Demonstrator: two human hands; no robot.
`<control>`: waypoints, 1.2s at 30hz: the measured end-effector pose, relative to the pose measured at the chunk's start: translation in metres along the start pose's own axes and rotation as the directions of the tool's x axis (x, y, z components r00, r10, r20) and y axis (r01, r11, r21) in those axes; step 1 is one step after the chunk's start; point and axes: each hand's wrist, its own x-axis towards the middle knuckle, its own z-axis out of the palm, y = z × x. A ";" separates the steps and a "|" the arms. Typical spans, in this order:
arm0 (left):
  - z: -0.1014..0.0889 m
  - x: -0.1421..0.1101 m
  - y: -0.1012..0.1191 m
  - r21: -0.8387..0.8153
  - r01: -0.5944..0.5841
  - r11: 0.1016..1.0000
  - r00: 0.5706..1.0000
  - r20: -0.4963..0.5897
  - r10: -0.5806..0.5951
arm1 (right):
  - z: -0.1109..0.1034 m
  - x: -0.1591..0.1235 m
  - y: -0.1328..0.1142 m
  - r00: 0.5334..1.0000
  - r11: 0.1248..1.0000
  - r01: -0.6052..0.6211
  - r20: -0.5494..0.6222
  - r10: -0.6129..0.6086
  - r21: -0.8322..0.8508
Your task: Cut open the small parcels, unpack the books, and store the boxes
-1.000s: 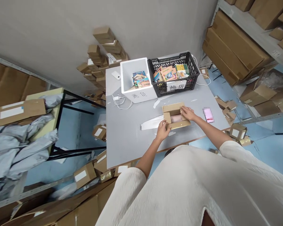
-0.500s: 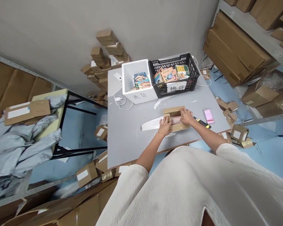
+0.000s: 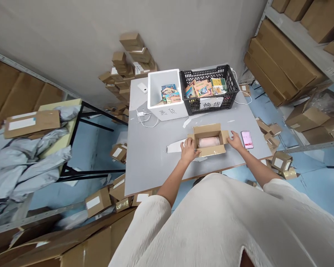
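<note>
A small cardboard box [image 3: 206, 151] sits near the front edge of the table with its flaps folded out. Inside lies a pinkish wrapped bundle [image 3: 209, 141]; its contents cannot be made out. My left hand [image 3: 188, 150], a ring on one finger, grips the box at its left flap. At the opposite end, my right hand [image 3: 235, 141] is beside the right flap [image 3: 225, 136], thumb and fingers apart, the fingertips at or very near its edge. A white strip of paper or packaging [image 3: 174, 147] lies left of the box, partly behind my left hand.
A phone [image 3: 247, 139] lies right of my right hand. Behind the box stand a white foam bin [image 3: 167, 112] and a black crate [image 3: 193, 108], both holding books. A white cable [image 3: 149, 125] lies at left. Parcels surround the grey table [image 3: 147, 159].
Both hands have moved outward from over the box to its two ends. The end flaps are now spread and the pink bundle shows. The black-and-yellow tool on the right no longer shows.
</note>
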 end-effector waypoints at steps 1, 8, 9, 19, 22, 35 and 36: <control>-0.001 0.008 -0.001 0.007 -0.027 1.000 0.999 0.043 0.027 | 0.000 0.000 0.002 1.000 1.000 -0.016 0.008 0.016 -0.016; 0.001 0.070 -0.014 -0.015 -0.086 0.996 0.969 0.231 0.087 | -0.012 0.003 -0.010 0.997 0.972 0.070 0.034 -0.064 -0.225; 0.002 0.074 -0.016 -0.019 -0.091 0.996 0.964 0.251 0.093 | -0.016 0.003 -0.016 0.994 0.955 0.113 0.042 -0.105 -0.276; 0.015 0.066 -0.025 -0.102 -0.077 0.992 0.970 0.221 0.098 | 0.002 0.006 -0.119 0.753 0.627 0.654 0.434 -0.494 -0.423; 0.015 0.062 -0.024 -0.117 -0.085 0.989 0.968 0.224 0.110 | 0.032 0.019 -0.137 0.632 0.576 0.753 0.594 -0.499 -0.318; -0.003 0.048 -0.004 0.031 -0.075 0.997 0.929 0.364 0.058 | 0.132 0.051 -0.104 0.350 0.428 0.894 0.803 -0.482 -0.133; -0.004 0.047 -0.004 0.030 -0.073 0.997 0.929 0.364 0.057 | 0.134 0.051 -0.100 0.344 0.430 0.895 0.801 -0.490 -0.121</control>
